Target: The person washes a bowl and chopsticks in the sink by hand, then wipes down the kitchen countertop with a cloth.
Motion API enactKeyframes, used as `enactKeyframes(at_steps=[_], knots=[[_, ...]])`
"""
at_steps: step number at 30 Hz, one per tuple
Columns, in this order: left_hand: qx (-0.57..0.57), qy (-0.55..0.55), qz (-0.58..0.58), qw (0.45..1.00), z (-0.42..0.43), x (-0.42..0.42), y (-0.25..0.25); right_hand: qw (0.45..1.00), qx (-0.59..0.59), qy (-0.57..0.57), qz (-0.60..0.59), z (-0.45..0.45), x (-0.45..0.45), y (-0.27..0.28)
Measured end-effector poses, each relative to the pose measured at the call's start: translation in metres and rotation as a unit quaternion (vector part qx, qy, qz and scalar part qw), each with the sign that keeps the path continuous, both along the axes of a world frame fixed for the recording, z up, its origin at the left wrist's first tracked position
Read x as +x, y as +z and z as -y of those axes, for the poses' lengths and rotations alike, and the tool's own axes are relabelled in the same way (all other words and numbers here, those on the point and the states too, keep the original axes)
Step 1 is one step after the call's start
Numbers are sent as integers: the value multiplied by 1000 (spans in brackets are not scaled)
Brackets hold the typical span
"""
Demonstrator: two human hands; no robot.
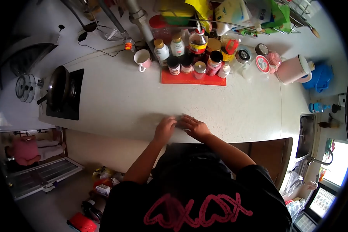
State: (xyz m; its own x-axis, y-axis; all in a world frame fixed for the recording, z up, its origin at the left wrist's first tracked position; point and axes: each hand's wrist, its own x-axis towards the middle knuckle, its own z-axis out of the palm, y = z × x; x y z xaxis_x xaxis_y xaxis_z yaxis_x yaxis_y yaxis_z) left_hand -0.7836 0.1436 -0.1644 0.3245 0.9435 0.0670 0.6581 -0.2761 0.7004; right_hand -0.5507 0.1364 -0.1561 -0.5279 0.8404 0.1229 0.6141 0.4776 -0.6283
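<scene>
Near the front edge of the pale countertop (116,100), my two hands are close together. My left hand (166,129) has curled fingers, slightly blurred, with the tips pressed together; whatever may be in them is too small or hidden to name. Beside it, my right hand (195,127) reaches leftward with its fingers stretched out low over the counter, and its tips come near the left fingers. A dark shadowy patch lies between the hands, and I cannot make out whether an object is there.
Bottles and jars stand on a red mat (193,79) at the back, beside a white mug (142,60). A wok (59,89) sits on the black cooktop (76,96) at left. A sink (306,135) is at right. A seated person in pink (25,150) appears at far left.
</scene>
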Motion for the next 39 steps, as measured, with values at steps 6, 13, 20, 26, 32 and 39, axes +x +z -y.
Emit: enactKeyframes(at_steps=[6,13,20,26,32,39], knots=[[-11,5,-14,1000,50,4,5,998,61,-5,-13,39,-1,3],[30,5,-32,999,86,11,18,998,58,-24,-19,63,-5,-1],[90,39,-67,993,100,20,9,990,116,-75,-11,93,-17,-1],[72,55,-44,995,108,14,2,992,109,-60,17,104,-18,-24],[31,39,-21,999,78,-24,27,999,-12,-33,-20,69,-43,26],[88,-5,-7,996,-40,-112,43,996,-32,-64,-57,-39,-125,68]])
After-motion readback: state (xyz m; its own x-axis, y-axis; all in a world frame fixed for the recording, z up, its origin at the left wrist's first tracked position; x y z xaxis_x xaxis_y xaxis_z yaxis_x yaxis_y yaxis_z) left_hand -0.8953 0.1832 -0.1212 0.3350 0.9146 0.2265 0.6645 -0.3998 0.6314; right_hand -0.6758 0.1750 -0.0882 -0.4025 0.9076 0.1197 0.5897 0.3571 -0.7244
